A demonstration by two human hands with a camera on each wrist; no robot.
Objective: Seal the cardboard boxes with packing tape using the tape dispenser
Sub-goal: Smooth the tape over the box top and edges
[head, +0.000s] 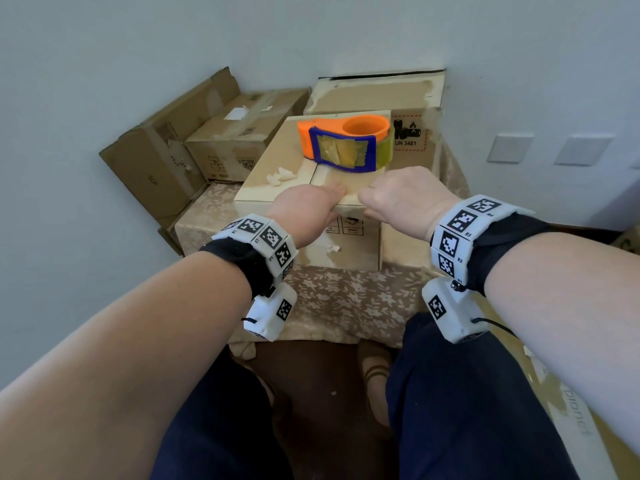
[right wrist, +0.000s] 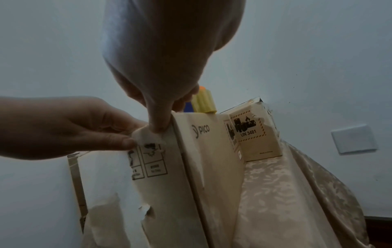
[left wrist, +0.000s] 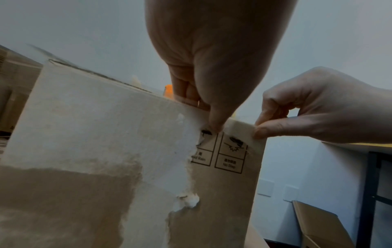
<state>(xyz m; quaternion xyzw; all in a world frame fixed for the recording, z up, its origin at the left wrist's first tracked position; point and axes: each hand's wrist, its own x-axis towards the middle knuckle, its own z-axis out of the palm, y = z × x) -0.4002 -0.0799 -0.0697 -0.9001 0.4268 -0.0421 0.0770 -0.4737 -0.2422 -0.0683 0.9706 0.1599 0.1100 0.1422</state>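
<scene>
A pale cardboard box [head: 277, 174] stands in front of me on the cloth-covered table. An orange and blue tape dispenser [head: 343, 142] with a yellowish roll lies on its top, behind my hands. A short tape strip [left wrist: 237, 129] is folded over the box's near top edge, above the printed handling symbols. My left hand [head: 322, 202] has its fingers on the box top, and its thumb [left wrist: 214, 127] presses the strip's left end against the front face. My right hand [head: 377, 202] pinches the strip's right end [right wrist: 146, 137] at the box corner between thumb and forefinger.
A second box with a UN 3481 label [head: 408, 133] stands right behind the first. More cardboard boxes [head: 214, 143] are stacked at the left against the wall. Torn white scraps [head: 282, 174] lie on the box top. The floral tablecloth [head: 346, 299] hangs over the near edge above my knees.
</scene>
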